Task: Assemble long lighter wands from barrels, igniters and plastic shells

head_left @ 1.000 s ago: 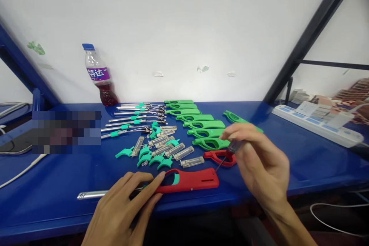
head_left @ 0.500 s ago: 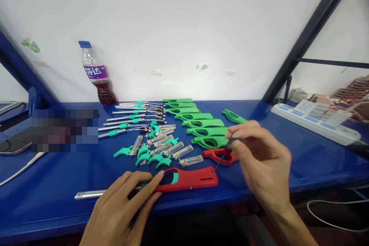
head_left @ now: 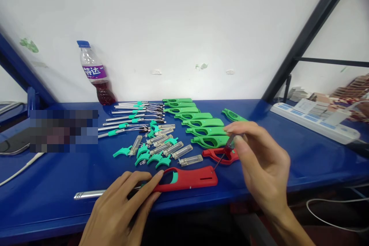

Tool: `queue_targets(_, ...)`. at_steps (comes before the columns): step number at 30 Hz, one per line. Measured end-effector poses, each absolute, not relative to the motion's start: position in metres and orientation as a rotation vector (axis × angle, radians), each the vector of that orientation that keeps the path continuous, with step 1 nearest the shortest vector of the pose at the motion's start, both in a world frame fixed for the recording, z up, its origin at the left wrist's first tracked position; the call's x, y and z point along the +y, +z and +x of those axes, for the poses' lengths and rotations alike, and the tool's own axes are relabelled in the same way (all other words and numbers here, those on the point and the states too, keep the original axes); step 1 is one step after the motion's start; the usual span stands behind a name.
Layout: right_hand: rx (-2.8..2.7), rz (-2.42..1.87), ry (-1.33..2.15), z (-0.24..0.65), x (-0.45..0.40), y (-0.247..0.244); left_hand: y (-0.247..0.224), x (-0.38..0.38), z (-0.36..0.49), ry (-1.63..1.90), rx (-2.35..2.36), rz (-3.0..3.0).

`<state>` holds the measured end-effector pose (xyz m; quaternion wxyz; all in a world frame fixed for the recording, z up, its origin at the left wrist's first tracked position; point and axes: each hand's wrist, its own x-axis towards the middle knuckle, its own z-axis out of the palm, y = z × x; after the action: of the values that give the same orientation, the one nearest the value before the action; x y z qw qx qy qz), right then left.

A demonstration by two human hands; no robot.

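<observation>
A red lighter (head_left: 196, 178) with a green trigger and a long metal tube lies along the table's front edge. My left hand (head_left: 123, 203) grips it where body and tube meet. In my right hand (head_left: 259, 157), thumb and fingers pinch the handle of a small screwdriver (head_left: 229, 147), whose thin shaft slants down to the right end of the red body. Just behind lies a red half shell (head_left: 219, 155), partly hidden by the right hand. Clear fuel tanks (head_left: 191, 160) and loose green triggers (head_left: 163, 162) lie beyond the red lighter.
Green shells (head_left: 211, 141) form a column at the middle, beside metal tubes with wires (head_left: 113, 133). A bottle (head_left: 96, 73) leans on the wall. A white power strip (head_left: 314, 123) lies right, a phone (head_left: 14, 140) left. The blue table's edge (head_left: 43, 225) is near.
The fingers of my right hand have shifted slightly around the screwdriver handle. The red lighter and my left hand hold the same position.
</observation>
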<state>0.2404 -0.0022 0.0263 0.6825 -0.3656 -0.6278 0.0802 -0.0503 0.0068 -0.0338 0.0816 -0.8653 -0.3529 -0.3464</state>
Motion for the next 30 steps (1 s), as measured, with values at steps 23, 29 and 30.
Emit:
queue_targets(23,-1.389,-0.809,0.099,0.2385,0.0015,0.0222,-0.031,0.0075,-0.0491,-1.034,-1.066,-2.613)
queue_targets(29,-1.401,-0.784,0.098,0.2375,0.0048,0.0207,-0.03,0.007,-0.0479,-1.027,-1.081,-2.623)
queue_targets(30,-1.383,-0.794,0.106,0.2374,0.0046,0.0205,-0.0301,0.007,-0.048,-1.025,-1.081,-2.623)
